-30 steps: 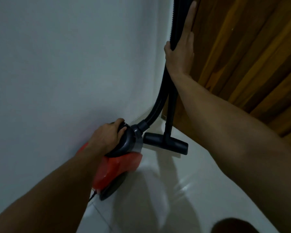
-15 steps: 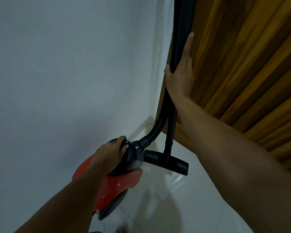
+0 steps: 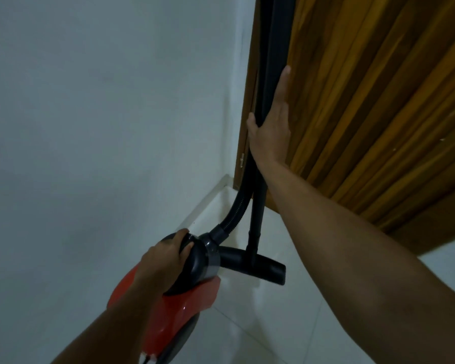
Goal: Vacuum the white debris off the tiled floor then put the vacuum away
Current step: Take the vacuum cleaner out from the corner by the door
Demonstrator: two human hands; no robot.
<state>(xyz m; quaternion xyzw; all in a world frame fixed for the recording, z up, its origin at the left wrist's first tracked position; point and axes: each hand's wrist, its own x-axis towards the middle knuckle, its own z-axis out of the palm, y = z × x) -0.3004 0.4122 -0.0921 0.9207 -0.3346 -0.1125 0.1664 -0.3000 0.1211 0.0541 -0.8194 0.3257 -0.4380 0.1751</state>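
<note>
A: Hands status?

B: Left hand grips the red plastic canister vacuum. Its fingers are curled over the dark grey rounded front cap. The thumb is hidden.

A: Right?

B: Right hand is flat, with the fingers straight and together, pointing up along the black rigid wand tube. The thumb is spread left, so the tube sits in the fork between thumb and palm. It's pressing, not wrapping. The black ribbed hose runs up on the same line, but I can't tell whether it's in the fork too.

A: Pressing against what?

B: The fingers lie right along the brown striped wooden panel. I can't confirm that tube and wood are touching.

A: Where's the vacuum?

B: Low in the corner, just beside the plain white wall, near where the wall meets the wooden panel. The hose leaves the front cap and curves up toward the right hand. The wand stands nearly upright. The black flat floor nozzle is at its foot, just right of the cap, above the glossy white tiled floor.

A: Grounded?

B: I can't tell whether the canister or the nozzle touches the tiles. There's a shadow under the nozzle.
</note>
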